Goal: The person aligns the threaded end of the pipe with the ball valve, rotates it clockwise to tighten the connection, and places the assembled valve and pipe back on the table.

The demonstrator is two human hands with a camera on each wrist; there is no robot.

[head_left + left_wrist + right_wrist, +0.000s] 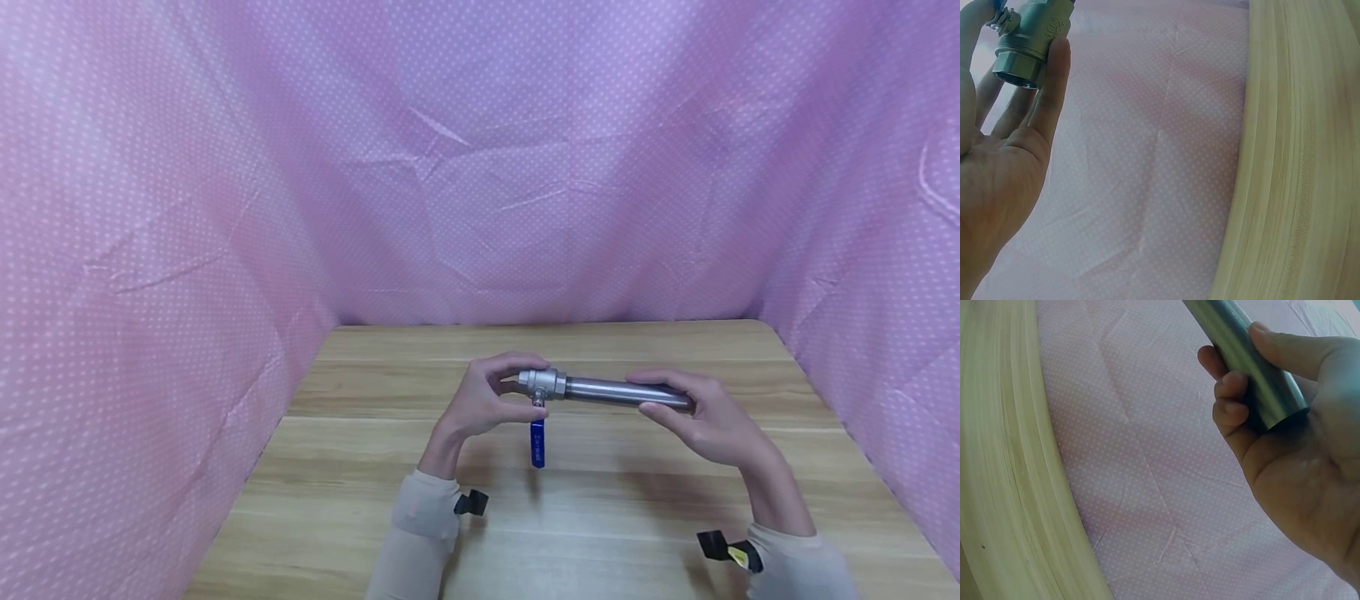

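Note:
A silver ball valve (543, 382) with a blue lever handle (537, 444) is joined end to end with a smooth steel pipe (609, 391). My left hand (489, 402) grips the valve body from the left, thumb near the base of the lever, which points toward me. In the left wrist view the open threaded end of the valve (1020, 67) faces the palm. My right hand (712, 421) holds the pipe's far right end, with fingers and thumb wrapped round it. The right wrist view shows the pipe's cut end (1286, 419) close to the palm. Both parts are held level above the table.
A wood-grain table (360, 533) lies beneath the hands, and their shadows fall on it. Pink dotted cloth (480, 167) hangs along the back and both sides. Black straps (471, 502) stick out from both sleeves at the wrists.

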